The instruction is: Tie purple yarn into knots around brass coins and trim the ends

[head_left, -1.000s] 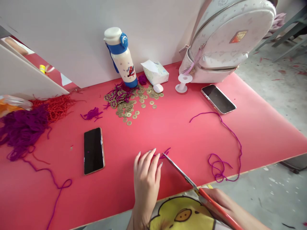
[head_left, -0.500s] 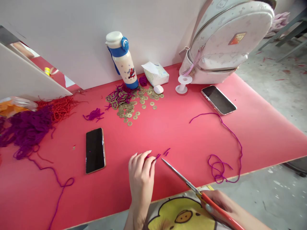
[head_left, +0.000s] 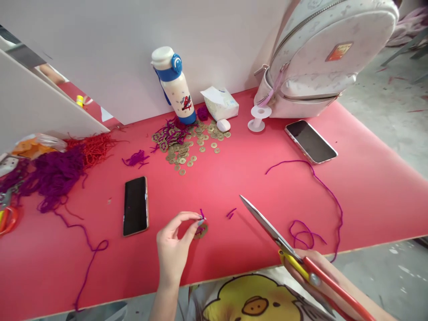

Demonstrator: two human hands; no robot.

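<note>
My left hand (head_left: 177, 240) is closed, thumb and index finger pinching the short end of a purple yarn (head_left: 201, 213). Below the fingertips, a round brass coin with a hole (head_left: 204, 232) hangs or rests, with purple yarn tied through it. My right hand (head_left: 310, 263) grips a pair of scissors (head_left: 264, 223) with red and yellow handles, near the table's front edge. The blades are together, pointing up and left, apart from the yarn. A few purple yarn snippets (head_left: 230, 213) lie between the hands.
Holed coins (head_left: 182, 151) lie heaped before a white and blue bottle (head_left: 177, 89). Phones (head_left: 135, 206) (head_left: 310, 141) lie at both sides. Purple yarn (head_left: 58, 178) is bundled at left; a long strand (head_left: 329, 191) curls at right. A tissue pack (head_left: 224, 107), spool (head_left: 257, 119) and backpack (head_left: 321, 76) stand behind.
My left hand has lifted and turned, bringing the coin with its yarn into sight. The scissors have moved up and right, away from the left hand. The view has shifted slightly.
</note>
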